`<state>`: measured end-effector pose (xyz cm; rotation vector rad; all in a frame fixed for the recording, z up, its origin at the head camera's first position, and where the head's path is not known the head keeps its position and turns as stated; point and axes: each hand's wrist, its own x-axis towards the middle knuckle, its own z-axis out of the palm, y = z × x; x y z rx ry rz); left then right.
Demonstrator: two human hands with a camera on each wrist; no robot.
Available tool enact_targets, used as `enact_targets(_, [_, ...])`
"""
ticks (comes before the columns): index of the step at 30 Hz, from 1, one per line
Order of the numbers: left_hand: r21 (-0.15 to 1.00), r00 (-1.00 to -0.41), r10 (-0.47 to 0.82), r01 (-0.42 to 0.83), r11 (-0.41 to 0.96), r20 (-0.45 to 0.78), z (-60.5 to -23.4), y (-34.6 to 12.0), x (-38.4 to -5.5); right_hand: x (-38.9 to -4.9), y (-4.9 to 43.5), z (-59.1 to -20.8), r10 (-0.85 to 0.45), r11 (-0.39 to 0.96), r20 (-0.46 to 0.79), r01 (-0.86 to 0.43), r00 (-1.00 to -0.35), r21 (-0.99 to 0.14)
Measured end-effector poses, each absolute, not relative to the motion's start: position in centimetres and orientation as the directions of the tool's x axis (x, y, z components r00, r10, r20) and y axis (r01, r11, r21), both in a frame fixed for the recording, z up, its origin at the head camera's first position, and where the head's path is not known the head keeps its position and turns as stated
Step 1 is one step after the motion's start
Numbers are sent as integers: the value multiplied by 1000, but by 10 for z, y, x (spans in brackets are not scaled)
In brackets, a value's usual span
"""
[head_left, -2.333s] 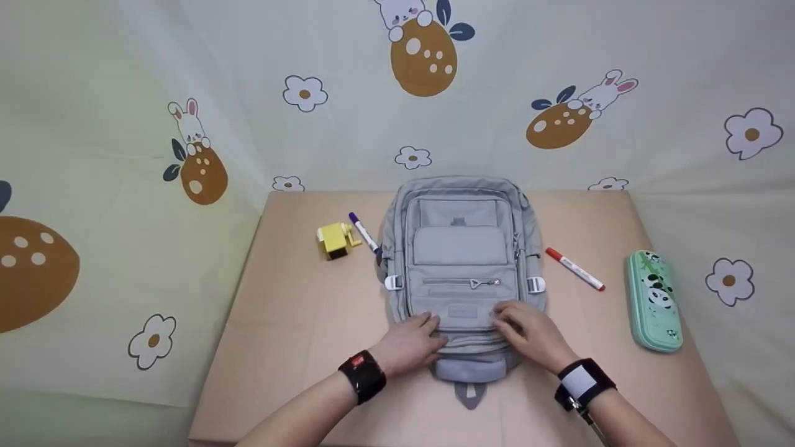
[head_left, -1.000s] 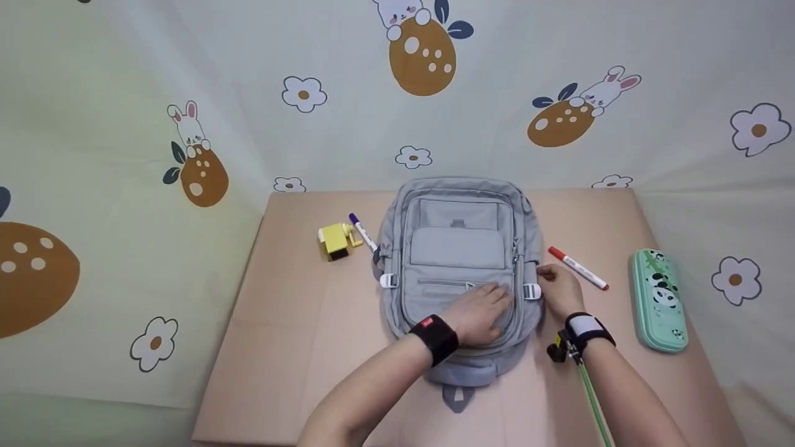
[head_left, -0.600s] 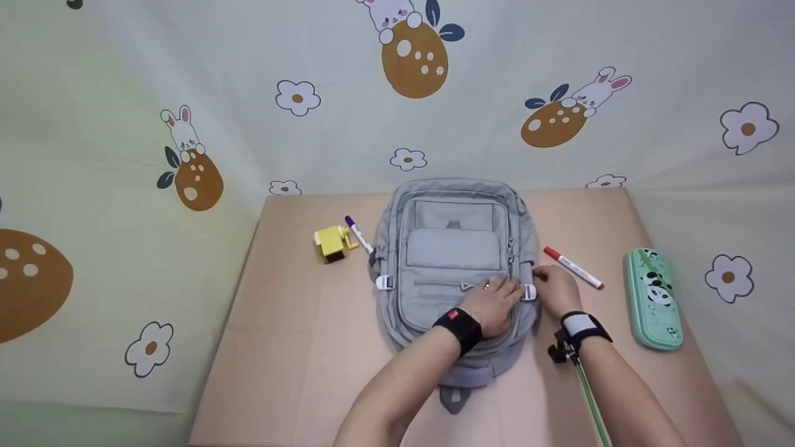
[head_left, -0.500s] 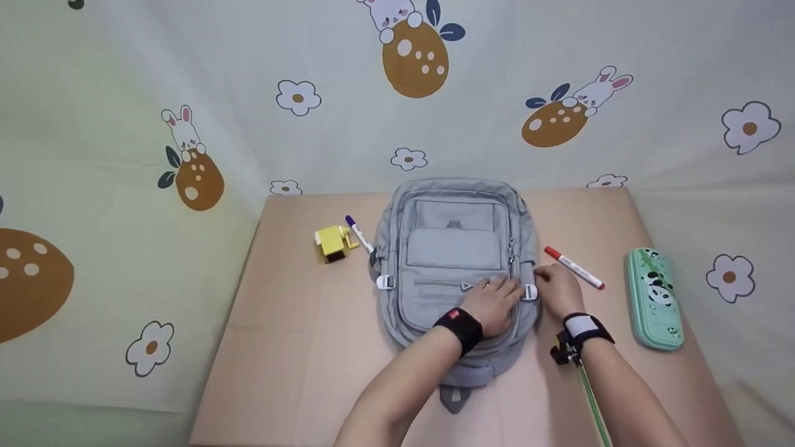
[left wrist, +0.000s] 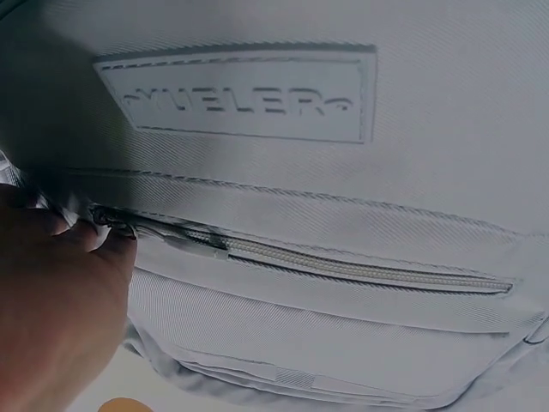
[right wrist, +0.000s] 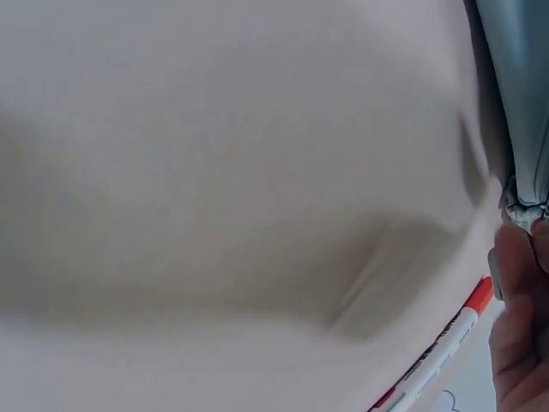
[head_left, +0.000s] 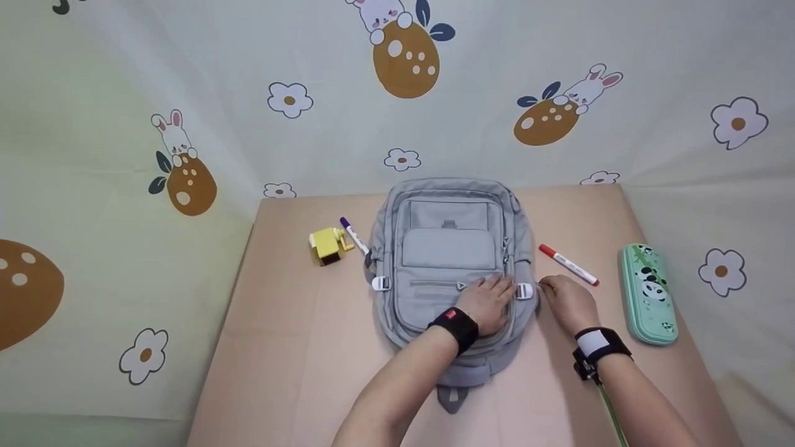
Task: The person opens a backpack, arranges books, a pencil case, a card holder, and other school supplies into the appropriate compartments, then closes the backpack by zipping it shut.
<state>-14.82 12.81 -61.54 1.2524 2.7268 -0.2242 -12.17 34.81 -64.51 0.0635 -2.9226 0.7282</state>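
A grey backpack (head_left: pixel 447 248) lies front up on the table, its top handle toward the person. My left hand (head_left: pixel 486 305) rests on the lower right of its front, fingers spread beside the right white buckle (head_left: pixel 525 291). In the left wrist view, the left fingertips (left wrist: pixel 116 245) lie by the end of the front pocket zipper (left wrist: pixel 369 268). Along the backpack's right side, my right hand (head_left: pixel 568 301) pinches a small zipper pull (right wrist: pixel 525 215), mostly hidden by the fingers.
A red-capped marker (head_left: pixel 568 264) lies right of the backpack, near the right hand. Farther right is a green panda pencil case (head_left: pixel 649 293). On the left are a yellow cube-shaped device with a crank (head_left: pixel 327 245) and a purple-capped marker (head_left: pixel 354 236), partly under the bag's side.
Both hands have left the backpack's near end: the left moved right onto its front, the right to its side. Lately the right hand has shifted slightly nearer the person along that side.
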Motion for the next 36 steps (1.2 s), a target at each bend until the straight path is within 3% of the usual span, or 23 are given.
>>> enact_targets(16, [-74,-635,738,767,637,-228,-616,125,-149,-110,346,-645,-66,877,138,-123,-988,-464])
enact_targets(29, [79,-742,647,644,761,-177,-604,140,-126,-110,343,-645,-13,875,142,-80,-990,-478])
enact_targets(36, [36,-759,625,630,775,-182,-607,146,-116,-107,343,-644,3,888,154,-68,-988,-454])
